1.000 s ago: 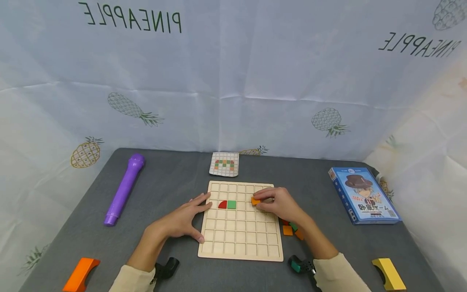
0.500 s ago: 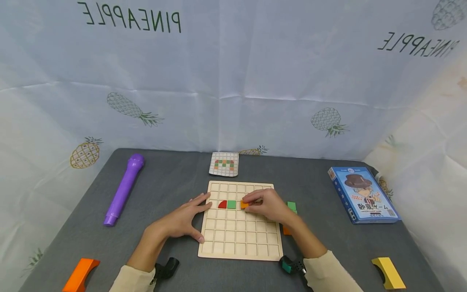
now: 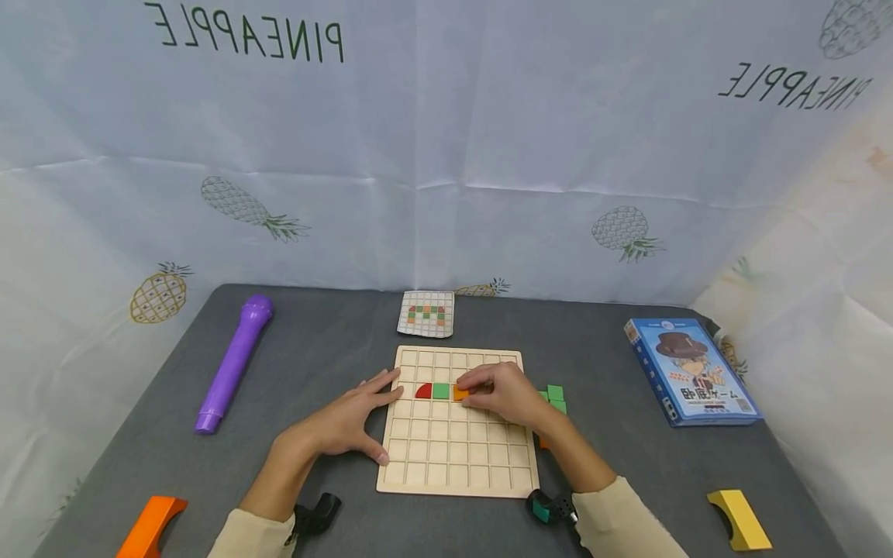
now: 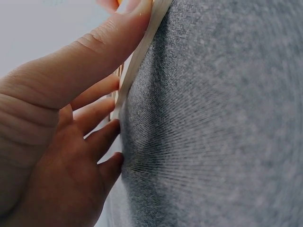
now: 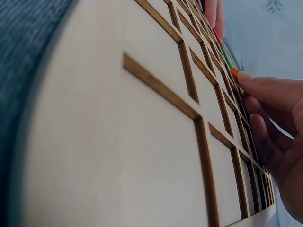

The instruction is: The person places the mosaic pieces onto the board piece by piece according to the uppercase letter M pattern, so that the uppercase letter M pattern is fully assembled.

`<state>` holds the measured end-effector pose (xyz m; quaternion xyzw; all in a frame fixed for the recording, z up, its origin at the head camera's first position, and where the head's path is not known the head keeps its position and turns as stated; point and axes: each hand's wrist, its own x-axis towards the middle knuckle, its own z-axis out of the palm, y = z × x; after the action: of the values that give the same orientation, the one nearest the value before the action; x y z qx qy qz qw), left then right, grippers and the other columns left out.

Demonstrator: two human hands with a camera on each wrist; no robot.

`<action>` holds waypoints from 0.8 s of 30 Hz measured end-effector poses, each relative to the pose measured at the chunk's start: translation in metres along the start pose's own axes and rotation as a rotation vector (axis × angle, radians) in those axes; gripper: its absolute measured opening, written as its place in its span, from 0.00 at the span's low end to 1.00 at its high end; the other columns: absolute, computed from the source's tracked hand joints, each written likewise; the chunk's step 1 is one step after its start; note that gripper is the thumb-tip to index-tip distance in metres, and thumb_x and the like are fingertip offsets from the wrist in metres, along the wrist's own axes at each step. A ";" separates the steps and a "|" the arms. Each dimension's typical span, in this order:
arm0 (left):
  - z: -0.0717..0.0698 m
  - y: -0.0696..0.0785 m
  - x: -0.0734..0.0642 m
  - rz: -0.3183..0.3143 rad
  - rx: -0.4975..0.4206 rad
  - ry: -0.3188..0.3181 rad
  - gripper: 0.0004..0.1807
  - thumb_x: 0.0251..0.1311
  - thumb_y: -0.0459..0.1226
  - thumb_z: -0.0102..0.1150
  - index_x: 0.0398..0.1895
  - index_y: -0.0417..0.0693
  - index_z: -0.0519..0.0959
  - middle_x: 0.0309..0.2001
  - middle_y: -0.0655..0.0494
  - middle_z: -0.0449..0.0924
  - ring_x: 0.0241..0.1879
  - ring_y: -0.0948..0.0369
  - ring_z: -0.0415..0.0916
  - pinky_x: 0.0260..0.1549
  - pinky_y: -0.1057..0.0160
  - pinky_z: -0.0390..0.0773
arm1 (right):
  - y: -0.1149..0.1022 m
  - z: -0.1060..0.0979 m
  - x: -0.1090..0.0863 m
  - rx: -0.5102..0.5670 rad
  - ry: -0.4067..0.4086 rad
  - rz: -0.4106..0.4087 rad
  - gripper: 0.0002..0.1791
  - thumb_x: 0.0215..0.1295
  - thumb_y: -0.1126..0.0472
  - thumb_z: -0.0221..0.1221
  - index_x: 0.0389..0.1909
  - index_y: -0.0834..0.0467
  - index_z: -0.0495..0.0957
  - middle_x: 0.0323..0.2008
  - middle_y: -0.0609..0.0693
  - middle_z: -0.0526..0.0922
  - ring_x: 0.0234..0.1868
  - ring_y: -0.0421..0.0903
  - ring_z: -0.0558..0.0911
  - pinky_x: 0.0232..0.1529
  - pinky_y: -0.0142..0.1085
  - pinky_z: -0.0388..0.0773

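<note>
At the near end of the dark grey surface (image 3: 670,457), an orange arch block (image 3: 149,528) lies at left and a yellow arch block (image 3: 743,521) at right, with the person's pale sleeves (image 3: 254,535) between them. Farther in, mid-surface, lies a wooden grid board (image 3: 453,453). The left hand (image 3: 359,418) is spread along the board's left edge, thumb nearer, fingertips farther; the right hand (image 3: 502,391) pinches an orange tile (image 3: 460,394) at the board, just right of a green tile (image 3: 441,390) and a red tile (image 3: 423,390) — whether it sits fully in its cell cannot be told. Loose green tiles (image 3: 556,393) lie beside the board's right edge, partly behind the forearm. A purple microphone (image 3: 233,364) lies far left, a blue box (image 3: 694,372) far right, and a patterned card (image 3: 426,314) beyond the board. Behind everything hangs a creased, pale cloth (image 3: 418,116) — printed with pineapples and mirrored lettering.
</note>
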<state>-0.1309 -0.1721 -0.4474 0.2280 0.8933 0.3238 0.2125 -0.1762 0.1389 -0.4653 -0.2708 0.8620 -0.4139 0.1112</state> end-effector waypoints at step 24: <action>0.000 0.002 -0.001 -0.007 0.006 0.007 0.61 0.37 0.49 0.84 0.77 0.41 0.63 0.84 0.48 0.45 0.82 0.38 0.41 0.75 0.28 0.46 | -0.001 0.008 0.006 -0.050 0.053 -0.001 0.11 0.58 0.65 0.73 0.42 0.55 0.90 0.44 0.49 0.91 0.36 0.33 0.82 0.37 0.26 0.81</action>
<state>-0.1292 -0.1711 -0.4458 0.2244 0.8958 0.3212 0.2099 -0.1771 0.1299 -0.4690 -0.2630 0.8746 -0.3993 0.0810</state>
